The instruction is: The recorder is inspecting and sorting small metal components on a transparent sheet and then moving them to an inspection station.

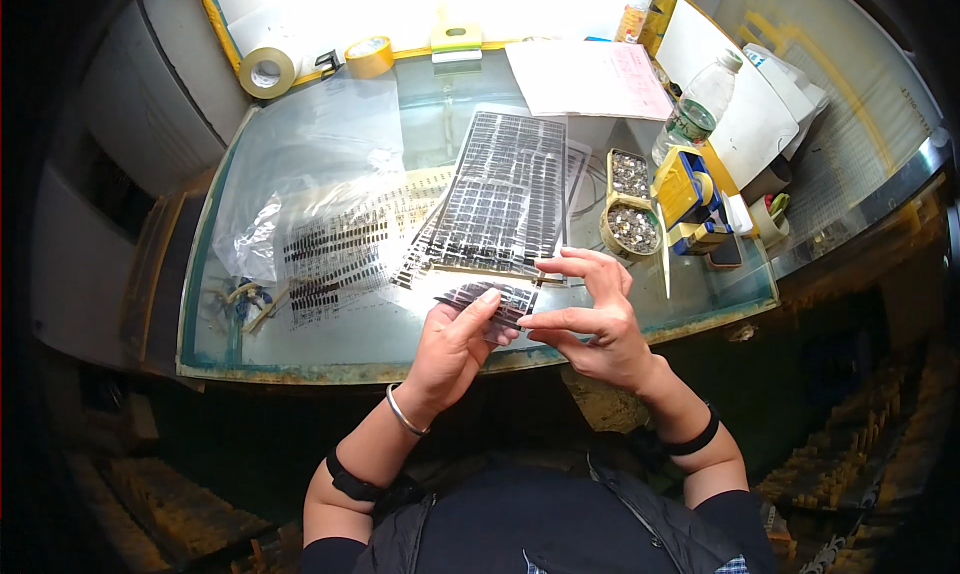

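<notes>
My left hand (pixel 452 349) grips a small piece of clear film (pixel 487 300) printed with dark marks, its thumb lying on top. My right hand (pixel 600 324) pinches the right edge of that same film between thumb and a finger, while its other fingers reach out above. Just beyond the hands lies a stack of large clear sheets (pixel 490 194) with rows of black patterns, its near edge close to my right fingertips. Left of the stack, more printed film (pixel 340 244) is spread on the glass tabletop (pixel 370 349).
Clear plastic (pixel 310 134) covers the table's left part. Tape rolls (pixel 267 72) and pink paper (pixel 590 78) lie at the back. On the right are small trays of bits (pixel 631 228), a blue-yellow tape dispenser (pixel 684 186), a white pointed tool (pixel 665 259) and a plastic bottle (pixel 692 114).
</notes>
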Demonstrator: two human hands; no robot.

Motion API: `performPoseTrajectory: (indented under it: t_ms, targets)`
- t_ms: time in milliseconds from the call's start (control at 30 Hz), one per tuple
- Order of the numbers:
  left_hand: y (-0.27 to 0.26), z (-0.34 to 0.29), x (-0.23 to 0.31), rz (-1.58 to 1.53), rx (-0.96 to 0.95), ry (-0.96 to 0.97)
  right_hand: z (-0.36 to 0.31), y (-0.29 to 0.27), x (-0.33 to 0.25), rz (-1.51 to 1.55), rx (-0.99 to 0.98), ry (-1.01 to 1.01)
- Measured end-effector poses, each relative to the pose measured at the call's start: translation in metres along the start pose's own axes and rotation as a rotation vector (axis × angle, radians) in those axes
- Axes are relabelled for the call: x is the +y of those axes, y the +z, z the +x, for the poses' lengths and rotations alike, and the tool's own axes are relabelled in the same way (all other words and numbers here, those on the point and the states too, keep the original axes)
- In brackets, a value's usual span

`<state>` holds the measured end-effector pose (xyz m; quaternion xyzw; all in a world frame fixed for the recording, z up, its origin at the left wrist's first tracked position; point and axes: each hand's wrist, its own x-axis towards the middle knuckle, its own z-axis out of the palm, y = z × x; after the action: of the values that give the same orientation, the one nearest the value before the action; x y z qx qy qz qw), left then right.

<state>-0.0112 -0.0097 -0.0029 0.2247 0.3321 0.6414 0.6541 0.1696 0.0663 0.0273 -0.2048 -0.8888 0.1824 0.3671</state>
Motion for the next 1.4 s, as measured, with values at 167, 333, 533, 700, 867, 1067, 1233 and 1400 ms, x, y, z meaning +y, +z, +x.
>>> performPoseTrajectory:
  t_ms: [167, 333, 533, 700, 867, 1067, 1233, 1400]
  targets:
    - [0.001, 0.001, 0.001, 0.018, 0.011, -0.004, 0.001, 0.005, 0.0, -0.025, 0.043, -0.041]
    - [-0.001, 0.001, 0.001, 0.022, -0.005, -0.002, 0.0, 0.006, -0.001, -0.083, 0.088, -0.058]
    - [0.006, -0.002, 0.002, 0.011, 0.047, -0.005, 0.0, 0.01, 0.001, -0.101, 0.096, -0.149]
    - [0.0, 0.0, 0.0, 0.046, 0.0, 0.007, 0.001, 0.017, 0.002, -0.129, 0.145, -0.192]
    - [0.008, -0.001, -0.002, 0.015, 0.064, 0.06, -0.001, 0.0, -0.001, -0.192, 0.072, -0.192]
    - [0.006, -0.001, -0.002, 0.071, 0.062, 0.025, 0.004, -0.119, 0.074, -0.389, 0.439, 0.256]
    - [0.005, -0.001, -0.001, 0.066, 0.043, 0.037, 0.012, -0.171, 0.089, -0.501, 0.002, 0.898]
    - [0.004, -0.001, -0.002, 0.063, 0.043, 0.039, 0.011, -0.167, 0.105, -0.484, -0.146, 0.993]
